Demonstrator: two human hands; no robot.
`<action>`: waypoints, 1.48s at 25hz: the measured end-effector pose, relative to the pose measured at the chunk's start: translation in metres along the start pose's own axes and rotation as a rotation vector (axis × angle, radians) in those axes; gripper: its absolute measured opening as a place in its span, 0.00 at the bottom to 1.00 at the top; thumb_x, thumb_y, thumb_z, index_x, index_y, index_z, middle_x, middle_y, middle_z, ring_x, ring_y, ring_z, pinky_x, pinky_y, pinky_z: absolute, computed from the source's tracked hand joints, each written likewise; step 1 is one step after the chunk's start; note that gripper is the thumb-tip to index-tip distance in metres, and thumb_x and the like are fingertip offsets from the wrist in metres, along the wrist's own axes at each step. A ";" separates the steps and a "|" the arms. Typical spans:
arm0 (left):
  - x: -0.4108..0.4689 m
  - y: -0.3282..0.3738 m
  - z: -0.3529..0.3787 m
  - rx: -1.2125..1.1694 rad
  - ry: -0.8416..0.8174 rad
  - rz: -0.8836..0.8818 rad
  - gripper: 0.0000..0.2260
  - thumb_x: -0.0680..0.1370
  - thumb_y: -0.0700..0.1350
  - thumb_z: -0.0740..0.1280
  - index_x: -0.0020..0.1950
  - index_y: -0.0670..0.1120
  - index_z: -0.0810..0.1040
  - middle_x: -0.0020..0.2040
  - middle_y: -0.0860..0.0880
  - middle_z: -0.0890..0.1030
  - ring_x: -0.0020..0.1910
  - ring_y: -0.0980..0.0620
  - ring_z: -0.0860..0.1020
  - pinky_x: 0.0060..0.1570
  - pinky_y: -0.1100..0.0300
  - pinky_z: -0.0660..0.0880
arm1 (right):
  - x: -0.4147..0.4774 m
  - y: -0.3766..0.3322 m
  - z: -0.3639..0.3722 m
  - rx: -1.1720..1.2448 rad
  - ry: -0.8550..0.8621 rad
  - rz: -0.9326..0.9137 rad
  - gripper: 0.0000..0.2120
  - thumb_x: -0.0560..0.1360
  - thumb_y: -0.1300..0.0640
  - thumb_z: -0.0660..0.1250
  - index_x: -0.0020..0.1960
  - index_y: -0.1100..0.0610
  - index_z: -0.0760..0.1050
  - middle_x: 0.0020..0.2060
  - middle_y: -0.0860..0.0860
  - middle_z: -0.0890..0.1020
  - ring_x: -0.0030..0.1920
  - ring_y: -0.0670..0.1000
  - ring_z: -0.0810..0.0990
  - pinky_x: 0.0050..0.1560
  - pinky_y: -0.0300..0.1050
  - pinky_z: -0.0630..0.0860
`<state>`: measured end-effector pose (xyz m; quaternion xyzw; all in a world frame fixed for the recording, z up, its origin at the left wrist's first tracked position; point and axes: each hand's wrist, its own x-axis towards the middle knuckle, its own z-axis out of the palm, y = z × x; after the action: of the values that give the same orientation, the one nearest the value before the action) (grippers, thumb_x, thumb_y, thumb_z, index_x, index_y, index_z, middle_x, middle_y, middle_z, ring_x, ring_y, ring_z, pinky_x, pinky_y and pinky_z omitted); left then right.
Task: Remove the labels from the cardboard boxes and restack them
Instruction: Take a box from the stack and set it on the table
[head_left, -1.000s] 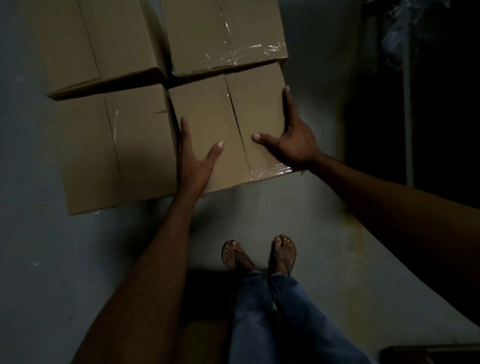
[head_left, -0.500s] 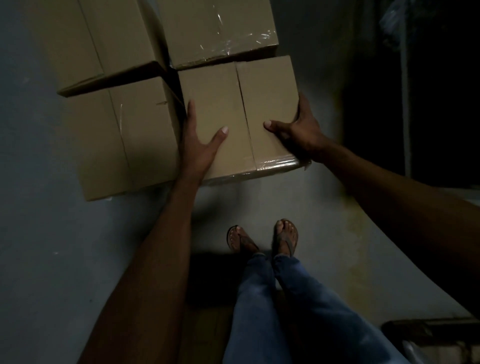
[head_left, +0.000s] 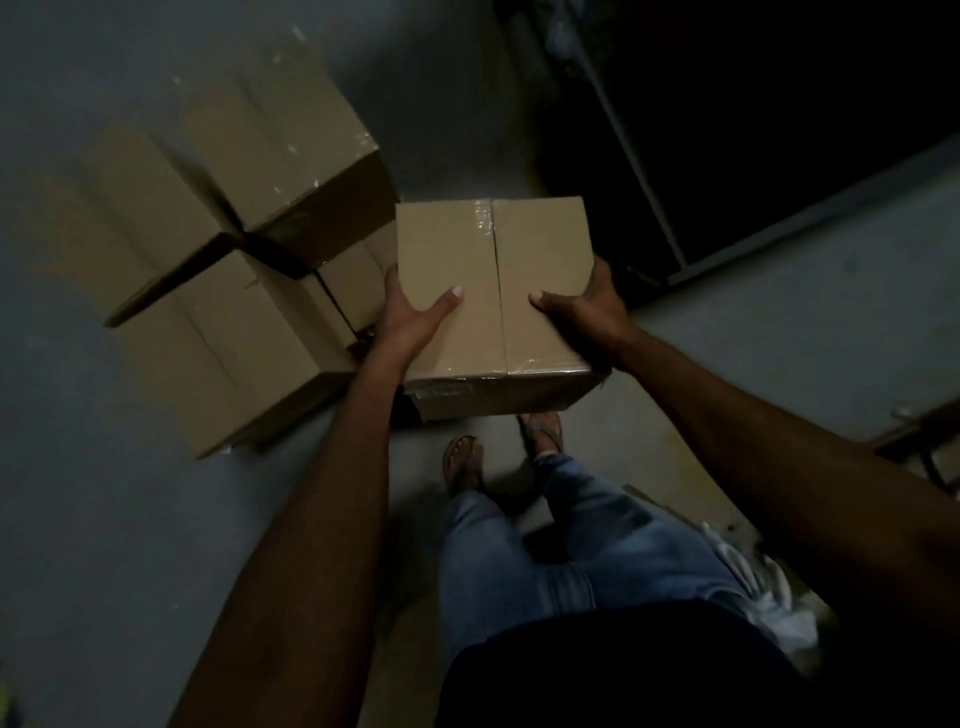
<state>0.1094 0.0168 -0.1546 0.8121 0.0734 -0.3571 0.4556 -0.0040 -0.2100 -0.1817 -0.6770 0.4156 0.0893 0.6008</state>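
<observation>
I hold a taped brown cardboard box (head_left: 493, 291) in the air above my feet. My left hand (head_left: 410, 312) grips its left side with the thumb lying on top. My right hand (head_left: 587, 306) grips its right side, thumb on the top flap. A pale label (head_left: 441, 389) shows on the box's near face, dim and hard to read. The stack of cardboard boxes (head_left: 234, 332) stays on the floor to the left, with two boxes (head_left: 291, 156) lying on the lower ones.
Grey floor (head_left: 130, 519) spreads to the left and front. A dark opening with a metal frame (head_left: 779, 223) lies at upper right. Something white and crumpled (head_left: 763, 587) lies by my right leg. My sandalled feet (head_left: 462, 462) stand just below the held box.
The box has come up off the lower boxes and away from the stack, toward me and to the right. Both hands kept their hold on its sides. My view has swung right.
</observation>
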 end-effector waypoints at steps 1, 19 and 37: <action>-0.007 0.007 0.007 0.023 -0.035 0.003 0.42 0.75 0.55 0.76 0.81 0.52 0.54 0.76 0.46 0.69 0.73 0.45 0.69 0.70 0.47 0.70 | -0.014 0.002 -0.013 0.003 0.040 0.014 0.50 0.67 0.48 0.83 0.80 0.49 0.56 0.63 0.46 0.76 0.65 0.52 0.76 0.69 0.57 0.74; -0.160 0.153 0.334 0.358 -0.735 0.294 0.37 0.71 0.49 0.81 0.75 0.48 0.67 0.64 0.47 0.78 0.58 0.48 0.80 0.54 0.52 0.81 | -0.246 0.134 -0.293 0.669 0.773 0.199 0.48 0.65 0.54 0.85 0.78 0.53 0.63 0.63 0.49 0.80 0.61 0.52 0.80 0.65 0.51 0.77; -0.154 0.348 0.688 0.402 -0.959 0.432 0.26 0.73 0.54 0.77 0.67 0.47 0.76 0.61 0.46 0.83 0.58 0.49 0.83 0.58 0.53 0.80 | -0.197 0.089 -0.619 0.150 1.260 0.248 0.57 0.71 0.42 0.79 0.85 0.51 0.45 0.83 0.53 0.58 0.81 0.57 0.61 0.76 0.57 0.67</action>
<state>-0.2020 -0.6967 -0.0429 0.6262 -0.3795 -0.5919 0.3370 -0.4240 -0.6641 0.0368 -0.5027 0.7689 -0.2858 0.2727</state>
